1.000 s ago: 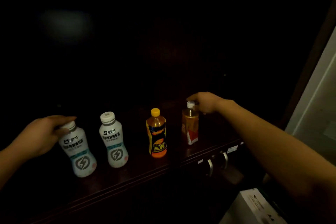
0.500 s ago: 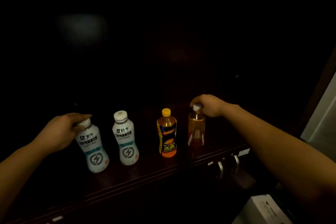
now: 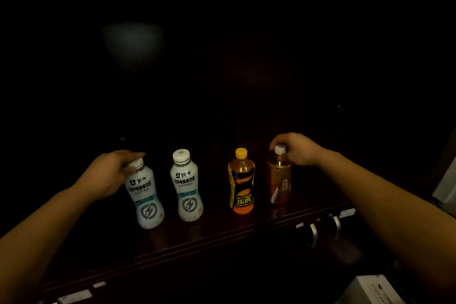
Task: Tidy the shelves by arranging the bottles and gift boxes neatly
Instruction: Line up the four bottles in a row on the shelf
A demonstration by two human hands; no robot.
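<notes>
Dark brown wood makes up the shelf (image 3: 222,237) in front of us, and its back wall is almost black. Our left hand (image 3: 108,175) holds the top of a white plastic bottle with a grey lightning sign (image 3: 145,195), fingers curled round its white cap. That bottle leans: its cap tips to the left and its bottom sits more to the right. Just beside it stands a second white plastic bottle (image 3: 186,187) with the same sign, straight up, cap on top. Next, a bit apart, comes an orange plastic bottle (image 3: 241,185) with a yellow cap and a black label, also straight up. Near it stands a brown see-through tea bottle (image 3: 279,177), upright too. Our right hand (image 3: 293,149) grips its white cap from above, fingers curled round it. All four bottles make a row near the shelf's front edge. Below that edge on the right we see two shiny metal handles (image 3: 313,232). Part of a white box (image 3: 372,289) shows in the bottom right corner.
</notes>
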